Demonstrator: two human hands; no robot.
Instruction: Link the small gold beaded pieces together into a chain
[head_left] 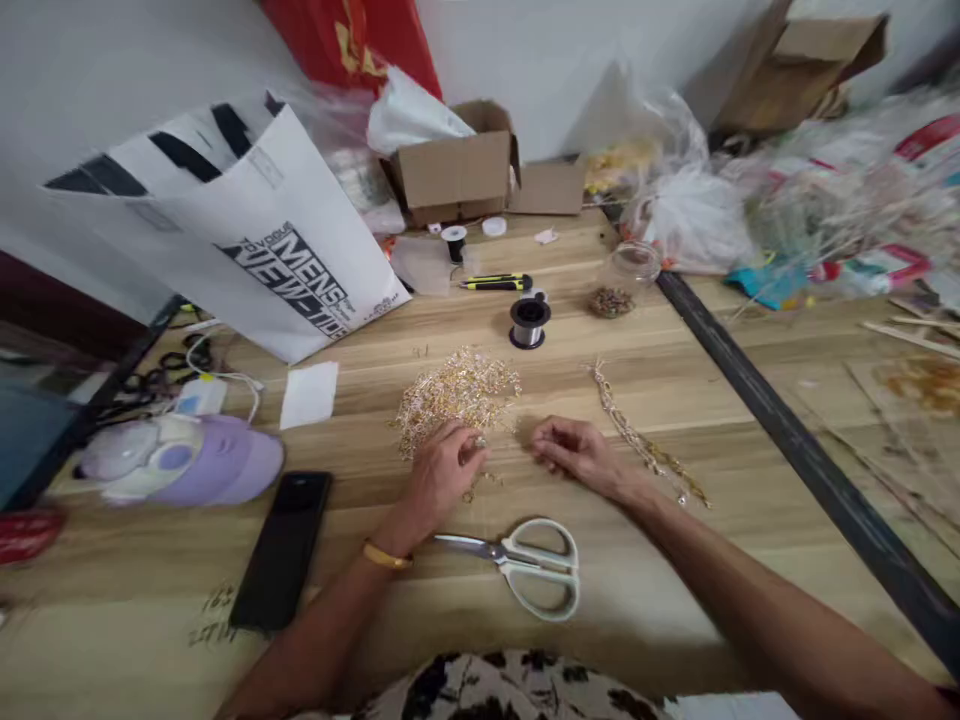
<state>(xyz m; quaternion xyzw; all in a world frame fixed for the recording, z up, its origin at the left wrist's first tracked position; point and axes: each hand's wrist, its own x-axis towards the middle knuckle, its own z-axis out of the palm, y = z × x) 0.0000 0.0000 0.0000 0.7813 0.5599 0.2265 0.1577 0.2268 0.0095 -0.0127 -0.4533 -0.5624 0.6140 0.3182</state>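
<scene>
My left hand (442, 470) rests at the near edge of a tangled pile of small gold and pinkish beaded pieces (457, 390). Its thumb and forefinger are pinched around something tiny and shiny that I cannot make out. To the right, my right hand (574, 450) hovers low or rests on the table with its fingers curled together; anything inside them is hidden. A few loose gold bits (471, 494) lie just below the left fingertips. Beyond my right wrist, a bundle of gold and silvery beaded strands (630, 430) stretches diagonally.
Scissors (525, 560) with pale handles lie nearest me. Behind the pile stand a spool of silvery wire (529, 323), a yellow-black cutter (496, 283) and a tub of beads (613, 300). At left are a phone (285, 550), a lilac bottle (202, 460) and a paper bag (247, 220).
</scene>
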